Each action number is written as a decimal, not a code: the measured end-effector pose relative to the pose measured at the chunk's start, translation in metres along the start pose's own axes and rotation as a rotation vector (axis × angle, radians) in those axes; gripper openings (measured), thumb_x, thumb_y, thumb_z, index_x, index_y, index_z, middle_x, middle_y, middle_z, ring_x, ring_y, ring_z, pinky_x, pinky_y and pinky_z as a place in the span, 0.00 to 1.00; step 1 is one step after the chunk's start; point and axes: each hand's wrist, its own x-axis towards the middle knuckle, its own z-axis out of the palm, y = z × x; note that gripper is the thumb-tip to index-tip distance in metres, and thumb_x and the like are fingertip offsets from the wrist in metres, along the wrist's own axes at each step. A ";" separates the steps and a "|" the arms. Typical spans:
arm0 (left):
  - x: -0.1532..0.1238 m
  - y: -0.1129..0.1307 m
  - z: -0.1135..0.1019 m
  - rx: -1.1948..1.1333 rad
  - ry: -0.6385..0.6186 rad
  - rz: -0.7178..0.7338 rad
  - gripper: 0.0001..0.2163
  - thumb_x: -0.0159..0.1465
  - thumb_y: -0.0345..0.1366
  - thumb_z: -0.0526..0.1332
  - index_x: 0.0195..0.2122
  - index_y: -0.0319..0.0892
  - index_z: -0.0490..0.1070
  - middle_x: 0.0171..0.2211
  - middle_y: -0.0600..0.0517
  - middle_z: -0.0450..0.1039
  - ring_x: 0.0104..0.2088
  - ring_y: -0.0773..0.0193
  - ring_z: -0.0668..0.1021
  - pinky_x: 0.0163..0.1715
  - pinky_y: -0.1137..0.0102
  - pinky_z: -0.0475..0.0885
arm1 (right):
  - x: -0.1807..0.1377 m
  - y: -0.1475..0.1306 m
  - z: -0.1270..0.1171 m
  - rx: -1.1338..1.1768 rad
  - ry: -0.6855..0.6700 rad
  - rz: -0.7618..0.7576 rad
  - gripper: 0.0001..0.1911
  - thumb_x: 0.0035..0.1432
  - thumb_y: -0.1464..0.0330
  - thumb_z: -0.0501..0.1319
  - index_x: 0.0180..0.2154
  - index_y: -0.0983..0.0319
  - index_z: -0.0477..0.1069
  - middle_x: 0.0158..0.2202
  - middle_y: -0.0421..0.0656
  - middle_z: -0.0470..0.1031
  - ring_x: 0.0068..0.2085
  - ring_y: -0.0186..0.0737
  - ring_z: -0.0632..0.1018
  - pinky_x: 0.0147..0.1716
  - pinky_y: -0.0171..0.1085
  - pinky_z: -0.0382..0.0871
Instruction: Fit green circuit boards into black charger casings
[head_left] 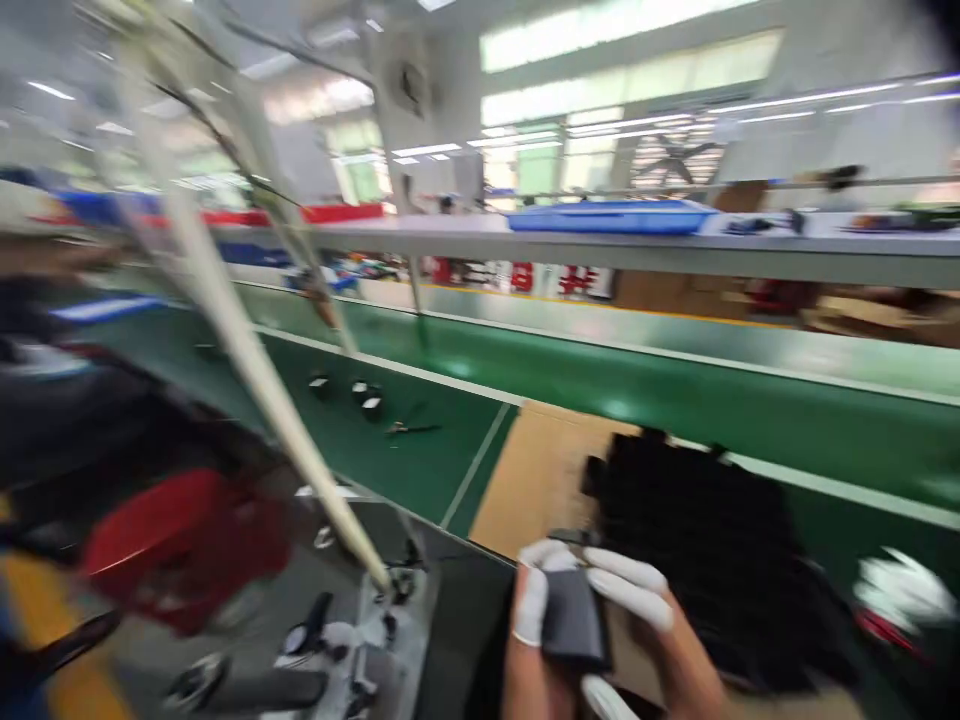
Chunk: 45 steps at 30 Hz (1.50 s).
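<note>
A dark grey block-shaped piece (571,615) is held between my two hands at the bottom centre, its flat face tilted up toward me. My left hand (529,620) wraps its left side, with white covers on the fingertips. From the right, my right hand (660,630) closes on the piece, white-covered fingers over the top and one white-covered digit below. Just beyond my hands, a large heap of black pieces (697,550) lies on a flat cardboard sheet (525,470). Motion blur hides the finer shape of the held piece.
Scissors (412,428) and several small dark pieces lie on the green bench (390,385). A pale slanted post (262,380) rises from a metal machine (382,640) at left. Beside it is a red container (180,540). A white bundle (904,590) sits at right; a blue tray (611,216) tops the shelf.
</note>
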 end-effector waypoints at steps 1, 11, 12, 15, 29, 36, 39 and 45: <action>0.007 -0.002 -0.004 -0.010 -0.013 -0.032 0.24 0.75 0.60 0.66 0.65 0.53 0.78 0.63 0.47 0.81 0.54 0.51 0.85 0.51 0.61 0.84 | 0.001 0.002 -0.008 0.107 -0.077 0.037 0.25 0.72 0.49 0.70 0.65 0.47 0.77 0.67 0.53 0.78 0.66 0.65 0.82 0.64 0.60 0.82; 0.013 -0.007 -0.004 0.388 -0.234 0.029 0.28 0.70 0.54 0.75 0.67 0.52 0.73 0.51 0.44 0.85 0.39 0.51 0.88 0.36 0.62 0.83 | 0.021 0.011 -0.026 0.552 0.092 0.379 0.24 0.64 0.47 0.79 0.54 0.51 0.84 0.52 0.46 0.84 0.50 0.48 0.84 0.53 0.42 0.80; 0.013 -0.011 -0.002 0.396 -0.199 0.064 0.29 0.68 0.55 0.76 0.65 0.51 0.74 0.52 0.43 0.85 0.40 0.49 0.89 0.37 0.59 0.84 | 0.022 0.011 -0.025 0.543 0.092 0.394 0.23 0.64 0.47 0.79 0.53 0.51 0.84 0.50 0.45 0.84 0.48 0.46 0.84 0.51 0.41 0.80; 0.014 -0.020 -0.001 0.395 -0.083 0.136 0.30 0.64 0.57 0.79 0.61 0.47 0.78 0.54 0.42 0.85 0.44 0.45 0.89 0.43 0.55 0.86 | 0.028 0.011 -0.022 0.494 0.060 0.441 0.24 0.64 0.44 0.77 0.51 0.53 0.84 0.45 0.44 0.84 0.44 0.45 0.82 0.48 0.41 0.78; 0.011 -0.026 0.007 0.341 0.116 0.179 0.32 0.58 0.60 0.82 0.54 0.42 0.83 0.50 0.41 0.87 0.46 0.44 0.89 0.50 0.54 0.87 | 0.028 0.010 -0.021 0.335 -0.019 0.454 0.29 0.70 0.38 0.67 0.54 0.54 0.84 0.41 0.45 0.79 0.45 0.51 0.79 0.47 0.47 0.80; 0.013 -0.028 -0.010 0.358 0.099 0.175 0.30 0.54 0.56 0.85 0.51 0.43 0.83 0.47 0.43 0.87 0.45 0.45 0.89 0.49 0.56 0.87 | 0.024 0.006 -0.023 0.415 0.017 0.454 0.27 0.69 0.40 0.71 0.53 0.55 0.83 0.43 0.46 0.80 0.41 0.47 0.80 0.43 0.45 0.82; 0.012 -0.030 -0.010 0.362 0.157 0.207 0.31 0.52 0.56 0.85 0.49 0.43 0.83 0.45 0.44 0.87 0.44 0.46 0.89 0.47 0.58 0.88 | 0.023 0.006 -0.021 0.470 0.024 0.459 0.26 0.69 0.42 0.72 0.53 0.54 0.83 0.43 0.45 0.78 0.43 0.47 0.79 0.43 0.43 0.81; 0.014 -0.033 -0.021 0.383 0.139 0.233 0.29 0.54 0.54 0.85 0.51 0.45 0.84 0.49 0.44 0.87 0.51 0.42 0.89 0.54 0.54 0.88 | 0.024 0.008 -0.021 0.456 0.020 0.424 0.21 0.71 0.47 0.73 0.54 0.52 0.83 0.43 0.42 0.77 0.44 0.45 0.77 0.47 0.43 0.77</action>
